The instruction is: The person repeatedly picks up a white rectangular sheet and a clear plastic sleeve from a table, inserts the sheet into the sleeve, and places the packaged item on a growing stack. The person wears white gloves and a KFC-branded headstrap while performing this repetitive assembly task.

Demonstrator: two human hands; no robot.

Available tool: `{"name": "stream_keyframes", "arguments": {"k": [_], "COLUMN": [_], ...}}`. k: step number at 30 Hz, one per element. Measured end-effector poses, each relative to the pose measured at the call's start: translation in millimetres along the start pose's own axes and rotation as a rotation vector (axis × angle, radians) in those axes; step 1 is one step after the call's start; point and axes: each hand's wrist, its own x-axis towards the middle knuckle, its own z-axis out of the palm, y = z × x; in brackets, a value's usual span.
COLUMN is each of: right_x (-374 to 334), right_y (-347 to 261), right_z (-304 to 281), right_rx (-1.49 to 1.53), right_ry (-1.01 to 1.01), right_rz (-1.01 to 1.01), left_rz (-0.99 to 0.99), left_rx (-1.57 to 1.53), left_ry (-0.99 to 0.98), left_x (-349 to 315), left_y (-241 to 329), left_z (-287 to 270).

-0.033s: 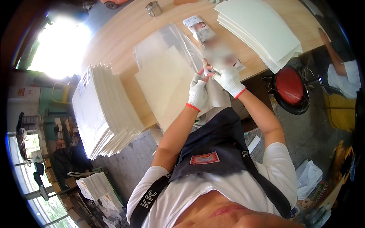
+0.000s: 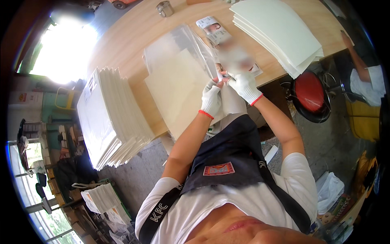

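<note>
My left hand point(image 2: 211, 97) and my right hand point(image 2: 242, 86), both in white knitted gloves with red cuffs and bare fingertips, meet at the near edge of the table. Their fingers are pinched together on a small printed paper sheet point(image 2: 219, 69), mostly hidden by the fingers. Beyond them lies a pile of printed sheets point(image 2: 219, 35) with pictures, partly blurred. Left of the hands, cream card sheets point(image 2: 172, 85) rest over clear plastic sleeves point(image 2: 162, 46) and reach to the table edge.
A tall stack of sleeved sheets point(image 2: 109, 118) stands at the table's left. Pale green-white boards point(image 2: 276, 32) are piled at the far right. A metal cup point(image 2: 164, 9) sits at the back. A red stool point(image 2: 310, 91) and another person's arm point(image 2: 357, 59) are at right.
The paper strip that stood up between my hands and the printed pile has dropped out of sight, showing more of the pile. My hands have hardly moved.
</note>
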Motion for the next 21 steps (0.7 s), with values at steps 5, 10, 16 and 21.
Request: {"name": "stream_keyframes", "arguments": {"k": [5,10,16,21], "right_x": [-3,4,20,60], "right_y": [13,16,24,19], "right_z": [15,16,20,-30], "right_rx": [-0.003,-0.052,0.357,0.623], "right_ry": [0.019,-0.017,-0.089,-0.106], "right_rz": [-0.071,-0.211,-0.008,0.182], "left_rz": [-0.012,0.070,0.034,0.228], "left_rx": [0.201,0.379,0.253,0.185], "left_ry": [0.181,0.168,0.114,-0.059], "left_x": [-13,-13,-12,-12], "left_y": [9,6,9,24], "left_z": [14,8,3,18]}}
